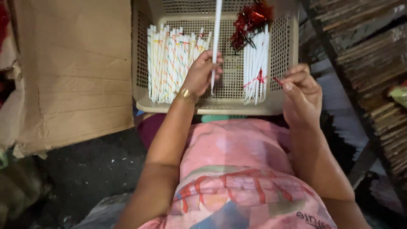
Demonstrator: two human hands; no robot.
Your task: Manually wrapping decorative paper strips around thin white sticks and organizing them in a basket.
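White stick (216, 38): held upright over the beige perforated basket (142, 63), lower end between the two stick groups.
Step in hand: judged as wrapping or tying; one stick is raised apart from the rest.
Left hand (202, 73): fingers clenched around the white stick near its lower end; wrist bent upward, forearm raised from the lap.
Right hand (300, 92): fingertips pinch a red thread (277, 79) leading towards the tied bundle (255, 63).
Next move calls for: bringing thread and stick together, thread kept taut.
Striped sticks (174, 63): at the basket's left side.
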